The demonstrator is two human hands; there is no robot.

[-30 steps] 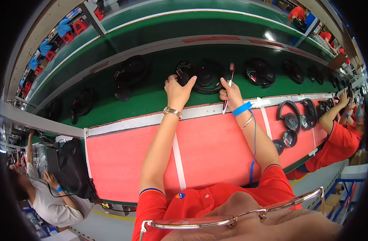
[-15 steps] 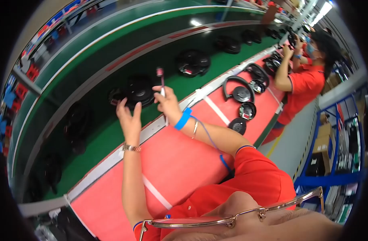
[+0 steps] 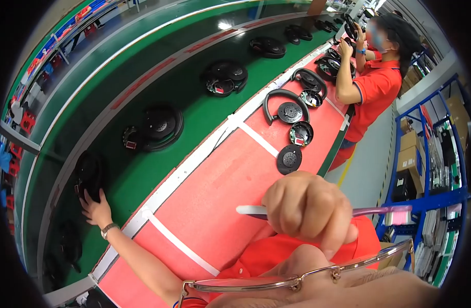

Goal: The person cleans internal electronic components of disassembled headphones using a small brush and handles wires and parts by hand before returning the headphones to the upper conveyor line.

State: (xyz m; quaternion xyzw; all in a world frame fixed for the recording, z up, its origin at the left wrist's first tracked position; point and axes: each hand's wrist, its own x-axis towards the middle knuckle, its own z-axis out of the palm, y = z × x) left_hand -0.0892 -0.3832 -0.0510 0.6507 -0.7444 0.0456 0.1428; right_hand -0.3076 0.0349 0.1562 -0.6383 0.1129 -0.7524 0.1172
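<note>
Close to the camera, my right hand (image 3: 310, 208) is wrapped round a toothbrush (image 3: 382, 210), whose pale handle end points left and bristles point right. My left hand (image 3: 96, 208) reaches out over the green belt (image 3: 135, 192) at the left, fingers spread against the lower part of a black headphone assembly (image 3: 89, 172). Whether it grips that part cannot be told. Another black headphone set (image 3: 161, 126) lies on the belt further up, with an opened ear cup beside it. On the pink mat (image 3: 220, 179) are a headphone band (image 3: 269, 108) and loose round ear cups (image 3: 289, 159).
More headphone sets (image 3: 225, 77) lie along the belt towards the top right. A co-worker in a red shirt (image 3: 371, 92) holds black headphones at the right side of the mat. Behind stands a blue shelf rack (image 3: 425, 203) with cartons. A white ledge (image 3: 179, 177) divides mat from belt.
The view has turned to the right. My right hand has come back from the belt towards my face with the toothbrush. My left hand has moved left to another headphone assembly.
</note>
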